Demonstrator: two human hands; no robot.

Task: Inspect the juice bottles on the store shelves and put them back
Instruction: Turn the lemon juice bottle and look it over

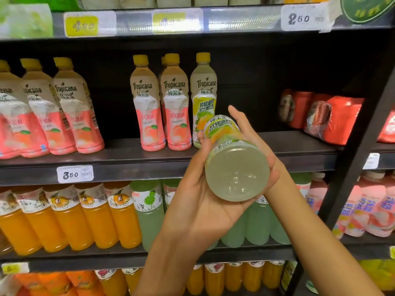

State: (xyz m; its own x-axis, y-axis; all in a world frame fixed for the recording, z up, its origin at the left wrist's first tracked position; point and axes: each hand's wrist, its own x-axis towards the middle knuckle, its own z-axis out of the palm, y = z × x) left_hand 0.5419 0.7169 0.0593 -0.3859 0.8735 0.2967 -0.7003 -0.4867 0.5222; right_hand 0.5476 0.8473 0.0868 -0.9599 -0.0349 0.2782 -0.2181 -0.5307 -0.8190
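A lemon juice bottle (pixel 237 174) with pale green juice is tipped on its side, its round base toward me. My left hand (pixel 198 193) grips it from the lower left, palm up, with a fingertip showing beside the label. My right hand (pixel 245 127) lies against the bottle's far right side with its fingers straight, pointing up. The cap end is hidden behind the bottle. Just behind it, another lemon bottle (pixel 204 99) stands upright on the middle shelf (pixel 149 167), next to two peach bottles (pixel 162 103).
Three more peach bottles (pixel 53 107) stand at the shelf's left. Red packs (pixel 333 118) lie at the right, with bare shelf between them and the lemon bottle. Below are orange juice bottles (pixel 74 216), green drink bottles (pixel 149 210) and pink bottles (pixel 374 206). A black upright (pixel 352 178) divides the bays.
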